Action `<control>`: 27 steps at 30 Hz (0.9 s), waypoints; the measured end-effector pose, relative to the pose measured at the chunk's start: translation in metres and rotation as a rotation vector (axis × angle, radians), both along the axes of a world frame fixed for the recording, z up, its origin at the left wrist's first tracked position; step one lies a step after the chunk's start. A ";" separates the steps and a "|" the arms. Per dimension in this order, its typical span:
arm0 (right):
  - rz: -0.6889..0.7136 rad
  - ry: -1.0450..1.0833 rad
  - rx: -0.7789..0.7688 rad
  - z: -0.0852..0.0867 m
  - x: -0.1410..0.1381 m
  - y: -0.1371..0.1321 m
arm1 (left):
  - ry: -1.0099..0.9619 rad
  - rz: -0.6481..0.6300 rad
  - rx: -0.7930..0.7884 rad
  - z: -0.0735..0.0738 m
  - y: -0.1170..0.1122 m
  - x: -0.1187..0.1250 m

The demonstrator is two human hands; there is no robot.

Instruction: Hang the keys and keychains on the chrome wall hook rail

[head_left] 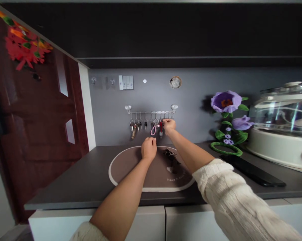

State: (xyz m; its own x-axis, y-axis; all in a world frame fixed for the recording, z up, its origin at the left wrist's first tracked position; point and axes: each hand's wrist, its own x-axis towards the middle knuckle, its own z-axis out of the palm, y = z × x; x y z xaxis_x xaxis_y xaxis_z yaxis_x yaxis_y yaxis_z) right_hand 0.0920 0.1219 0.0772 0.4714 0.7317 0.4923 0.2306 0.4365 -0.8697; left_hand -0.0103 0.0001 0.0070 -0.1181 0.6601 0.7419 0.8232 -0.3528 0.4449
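Observation:
A clear hook rail on the grey wall carries several key rings. My right hand is at the rail's right part, its fingers pinched at the top of a red keychain with a silver end. Just left of that hang a pink loop strap and, farther left, keys with a brown tag. Lower down, my left hand hovers over the brown mat, fingers curled closed; what they hold, if anything, is hidden. A dark bunch of keys lies on the mat below my right forearm.
On the counter at right are a black phone-like slab, purple fabric flowers on a green ring base, and a white appliance with a clear top. A dark cabinet overhangs the counter. A red-brown door stands left.

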 end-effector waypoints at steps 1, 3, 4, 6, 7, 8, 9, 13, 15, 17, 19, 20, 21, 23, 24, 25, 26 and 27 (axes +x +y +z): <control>0.020 0.005 0.008 -0.001 0.001 0.000 | 0.007 0.003 0.002 0.000 0.000 0.000; 0.061 0.020 0.022 -0.002 0.004 -0.001 | 0.020 0.005 0.007 0.000 0.000 0.000; 0.081 0.031 0.029 -0.003 0.005 -0.002 | 0.026 0.005 0.009 -0.001 0.001 0.000; 0.119 0.058 0.044 -0.003 0.007 -0.004 | 0.033 0.004 0.012 -0.001 0.001 0.000; 0.136 0.071 0.049 -0.003 0.007 -0.005 | 0.034 0.003 0.012 -0.001 0.001 0.000; 0.152 0.082 0.050 -0.003 0.008 -0.006 | 0.035 0.001 0.012 -0.002 0.001 0.000; 0.165 0.089 0.048 -0.003 0.009 -0.007 | 0.035 -0.002 0.012 -0.002 0.001 0.000; 0.195 0.085 0.043 -0.005 0.010 -0.009 | 0.036 -0.037 0.015 -0.002 0.001 0.000; 0.212 0.074 0.050 -0.006 0.012 -0.010 | 0.039 -0.056 0.021 -0.002 0.001 0.000; 0.235 0.064 0.054 -0.007 0.013 -0.011 | 0.042 -0.063 0.025 -0.002 0.001 0.000; 0.258 0.064 0.052 -0.007 0.015 -0.014 | 0.040 -0.066 0.028 -0.002 0.001 0.000; 0.269 0.068 0.049 -0.007 0.016 -0.016 | 0.038 -0.069 0.029 -0.002 0.001 0.000; 0.280 0.074 0.044 -0.007 0.017 -0.018 | 0.035 -0.075 0.029 -0.002 0.001 0.000; 0.303 0.088 0.033 -0.006 0.019 -0.024 | 0.033 -0.094 0.029 -0.003 0.002 0.000; 0.316 0.093 0.028 -0.006 0.020 -0.028 | 0.032 -0.105 0.028 -0.003 0.003 0.000; 0.329 0.097 0.025 -0.005 0.021 -0.031 | 0.031 -0.118 0.027 -0.004 0.003 -0.001; 0.346 0.097 0.023 -0.005 0.022 -0.036 | 0.030 -0.131 0.027 -0.004 0.004 -0.001; 0.367 0.096 0.021 -0.006 0.024 -0.040 | 0.027 -0.144 0.027 -0.004 0.005 -0.001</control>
State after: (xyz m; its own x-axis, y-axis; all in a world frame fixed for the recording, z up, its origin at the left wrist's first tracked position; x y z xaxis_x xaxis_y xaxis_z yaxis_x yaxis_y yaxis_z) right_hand 0.1157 0.0819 0.0714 0.2248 0.8505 0.4756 -0.0261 0.4932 -0.8695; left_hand -0.0116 0.0046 0.0028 -0.0035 0.6486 0.7611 0.7750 -0.4793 0.4120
